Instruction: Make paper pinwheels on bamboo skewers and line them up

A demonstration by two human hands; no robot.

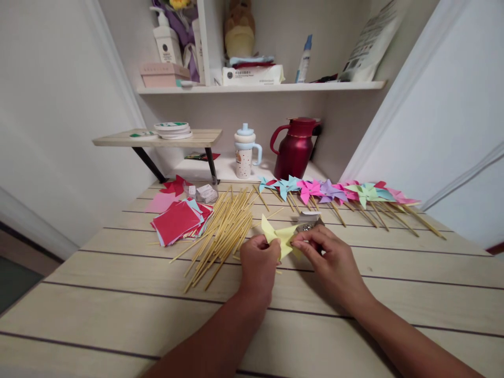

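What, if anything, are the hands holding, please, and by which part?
The left hand pinches the yellow folded paper by its left side. The right hand pinches at its right side; what exactly it grips cannot be told.

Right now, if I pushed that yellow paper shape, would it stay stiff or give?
The yellow paper would probably give: it looks like a thin sheet. Its upper point would likely flex first, standing up unsupported. The whole piece might bend rather than slide, since the left hand pinches it.
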